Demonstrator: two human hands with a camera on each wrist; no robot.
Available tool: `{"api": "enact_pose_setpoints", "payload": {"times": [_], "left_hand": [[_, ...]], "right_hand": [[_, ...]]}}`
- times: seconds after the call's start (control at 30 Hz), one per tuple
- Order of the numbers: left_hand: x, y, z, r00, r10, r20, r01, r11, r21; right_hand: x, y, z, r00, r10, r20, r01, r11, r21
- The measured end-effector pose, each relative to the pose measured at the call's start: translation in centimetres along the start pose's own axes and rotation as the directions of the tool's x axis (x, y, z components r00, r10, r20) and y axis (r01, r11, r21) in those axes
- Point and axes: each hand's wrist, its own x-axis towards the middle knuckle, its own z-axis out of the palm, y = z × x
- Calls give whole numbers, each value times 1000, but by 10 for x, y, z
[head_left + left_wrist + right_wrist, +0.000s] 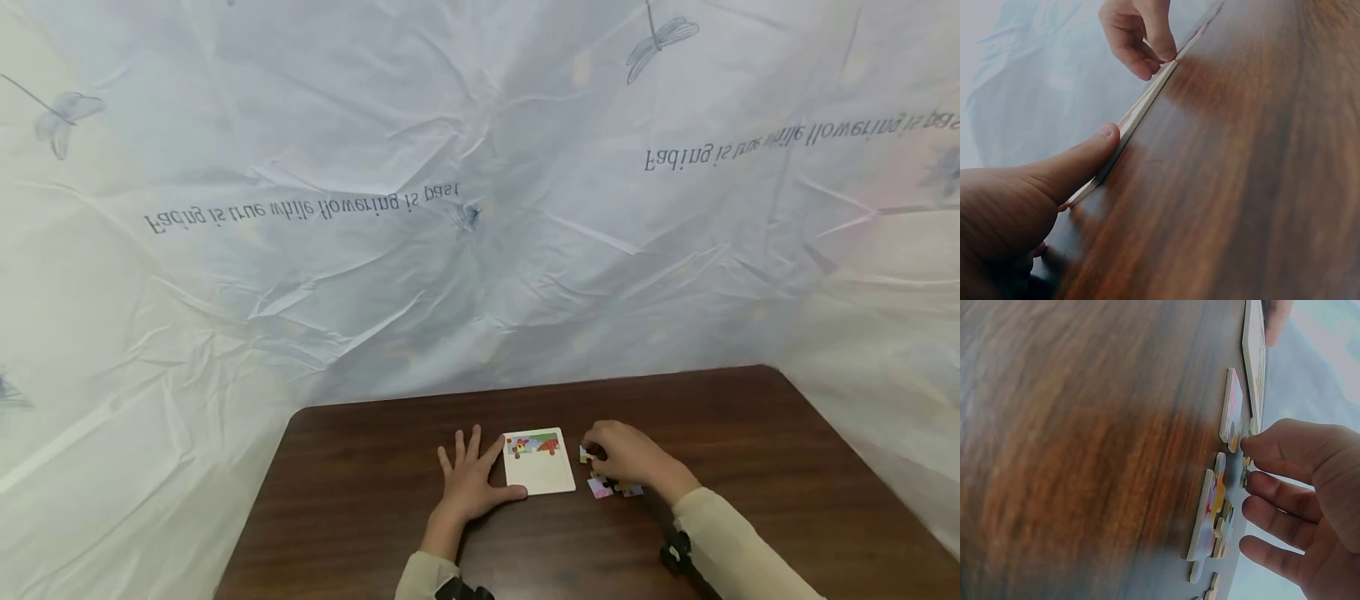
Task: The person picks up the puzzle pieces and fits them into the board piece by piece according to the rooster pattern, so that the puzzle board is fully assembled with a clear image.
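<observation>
A white puzzle board (540, 477) lies flat on the table, with joined colourful pieces (534, 443) along its far side. My left hand (468, 490) is spread at the board's left side, its thumb against the near left corner and its index finger by the far left one. To the right of the board, my right hand (628, 454) pinches a small jigsaw piece (1245, 472) between thumb and bent fingers, partly hidden by them. The other fingers stay apart in the right wrist view. Below that hand lie several loose jigsaw pieces (600, 487), some overlapping.
The dark brown wooden table (360, 517) has a rounded far edge. Behind and around it hangs a wrinkled pale sheet (480, 275) printed with lettering and dragonflies. A single pinkish jigsaw piece (1231, 407) lies between the board and the other loose pieces.
</observation>
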Motion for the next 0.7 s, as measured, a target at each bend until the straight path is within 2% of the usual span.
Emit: {"api": "enact_pose_setpoints", "payload": {"times": [0.27,0.5,0.7], "left_hand": [[6,-6,-1,1000,13,6,-13,1000,-10],[16,-13,-5,999,43,1,-43,999,-15],[25,-17,-6,999,43,2,-43,999,1]], "right_hand": [[7,1,3,999,-10,-33,10,1000,18],[23,-4,3,1000,6,-26,-5,999,35],[37,-7,2,1000,5,-27,-4,1000,26]]}}
